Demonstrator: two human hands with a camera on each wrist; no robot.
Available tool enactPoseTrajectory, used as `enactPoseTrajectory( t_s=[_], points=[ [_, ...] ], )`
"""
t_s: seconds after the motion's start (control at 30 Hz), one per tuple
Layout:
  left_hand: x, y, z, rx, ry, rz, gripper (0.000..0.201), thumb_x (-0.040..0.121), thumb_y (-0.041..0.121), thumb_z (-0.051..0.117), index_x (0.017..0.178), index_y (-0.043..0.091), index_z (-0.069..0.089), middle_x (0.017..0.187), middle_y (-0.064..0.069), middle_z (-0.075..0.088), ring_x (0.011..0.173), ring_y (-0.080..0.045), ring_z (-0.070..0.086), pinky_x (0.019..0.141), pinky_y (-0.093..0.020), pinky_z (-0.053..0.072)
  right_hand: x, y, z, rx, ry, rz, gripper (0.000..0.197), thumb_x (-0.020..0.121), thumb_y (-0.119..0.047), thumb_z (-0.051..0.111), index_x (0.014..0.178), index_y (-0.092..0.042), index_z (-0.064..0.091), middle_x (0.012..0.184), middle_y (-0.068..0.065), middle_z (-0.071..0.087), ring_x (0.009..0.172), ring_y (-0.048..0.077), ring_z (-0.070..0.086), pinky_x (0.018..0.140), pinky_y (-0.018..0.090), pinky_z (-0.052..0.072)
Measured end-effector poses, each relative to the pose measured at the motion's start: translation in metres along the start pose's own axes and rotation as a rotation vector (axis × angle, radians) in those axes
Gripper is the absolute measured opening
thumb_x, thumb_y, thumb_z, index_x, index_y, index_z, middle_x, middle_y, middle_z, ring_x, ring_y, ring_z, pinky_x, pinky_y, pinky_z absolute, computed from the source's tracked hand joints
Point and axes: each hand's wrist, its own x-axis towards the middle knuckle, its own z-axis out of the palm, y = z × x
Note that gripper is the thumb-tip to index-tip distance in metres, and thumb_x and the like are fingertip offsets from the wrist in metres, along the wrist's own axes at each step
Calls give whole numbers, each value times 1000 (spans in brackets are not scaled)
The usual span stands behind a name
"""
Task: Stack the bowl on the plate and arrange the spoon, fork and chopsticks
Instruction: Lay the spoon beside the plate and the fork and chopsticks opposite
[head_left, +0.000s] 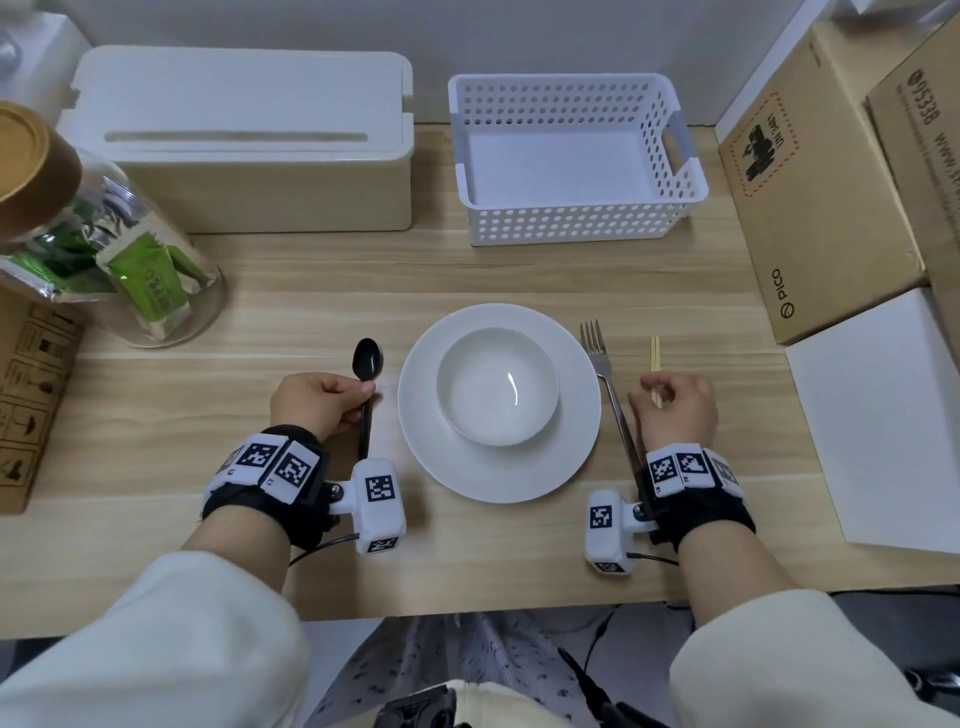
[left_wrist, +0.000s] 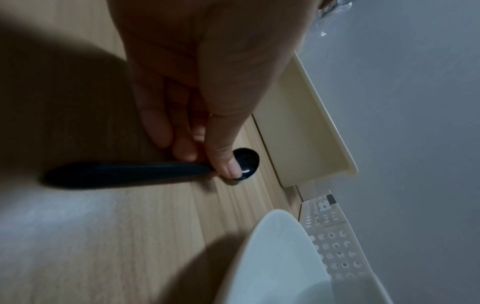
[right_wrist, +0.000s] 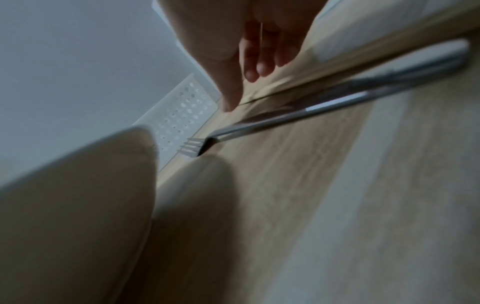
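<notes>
1. Centrally in the head view: white bowl (head_left: 497, 385) already seated on the white plate (head_left: 571, 452), both glazed, so likely slick and breakable; best lifted by the rim with two hands. Left of the plate, black spoon (head_left: 367, 384) lying on the wooden table (head_left: 311, 270), pinched at its neck by the left hand (head_left: 317, 402). Right of the plate, metal fork (head_left: 605, 376) flat on the wood, tines toward the top of the frame; further right, chopsticks (head_left: 655, 366) under the curled fingers of the right hand (head_left: 675, 410), apparently pinched.

2. Left wrist view: thumb (left_wrist: 223, 156) and fingers clamped on the spoon (left_wrist: 135, 174) just behind its glossy bowl end, mid-frame. Looks light, stiff and smooth; a neck pinch should give good steering. Plate rim (left_wrist: 275, 246) at lower right.

3. Right wrist view, blurred: fork (right_wrist: 259, 125) crossing from centre to upper right, untouched. Fingers (right_wrist: 257, 61) loosely bent at the top; chopsticks not clearly visible here, so hold uncertain from this angle. Thin, light sticks probably roll apart easily; best gripped mid-length, both together.
</notes>
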Motion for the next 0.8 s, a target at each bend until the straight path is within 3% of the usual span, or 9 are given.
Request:
enactPoseTrajectory(
  t_s=[0.13,0.27,0.4,0.47,0.53,0.63,0.7,0.8],
  points=[
    [-1,-1,3,-35,10,-8,9,76,16,72,68,15,68,68,-8,64,62,-17,59,74,-26,53,-11,-7,7,-59,-122,-1,17,73,-17,72,87,-9,71,70,4,58,69,19,53,69,21,35],
    [-3,-2,4,-37,6,-5,7,75,16,74,71,13,68,69,-8,66,61,-15,59,73,-25,53,-12,-2,4,-39,-114,51,19,71,-16,73,87,-7,71,63,2,58,67,20,56,67,22,37],
    [-4,-2,3,-46,0,-17,7,75,16,73,76,11,69,71,-7,66,63,-15,60,68,-24,52,-18,-1,1,-17,-135,85,19,71,-19,74,85,-9,69,59,-5,54,60,16,53,54,18,35],
    [-5,-3,3,-50,-13,-34,6,76,16,72,75,11,69,71,-5,66,63,-15,60,64,-22,49,-21,1,-1,-1,-106,70,20,72,-22,73,88,-10,69,65,-2,57,64,18,55,59,21,37],
    [-6,-2,2,-60,-30,-54,6,77,15,71,73,12,68,69,-3,66,62,-14,59,63,-22,47,-19,5,-6,-23,-29,46,23,76,-19,69,97,-10,68,82,5,59,74,20,54,71,22,37],
    [-5,-3,2,-66,-49,-81,11,79,15,69,69,14,66,51,7,67,61,-14,58,64,-23,48,-12,14,-12,-87,-9,60,27,80,-8,63,107,-9,65,106,13,60,81,16,50,77,23,37],
    [-5,-4,3,-67,-50,-86,12,79,15,69,67,14,66,43,11,64,60,-14,58,63,-23,48,-7,17,-12,-75,-24,71,27,79,-4,63,106,-10,66,108,15,62,82,16,51,79,22,38],
    [-6,-3,4,-75,-46,-81,11,79,13,69,68,12,66,56,3,66,59,-15,58,57,-20,51,-4,18,-12,-48,-34,74,27,78,-2,64,103,-10,68,103,13,63,80,17,52,80,23,41]
  ],
)
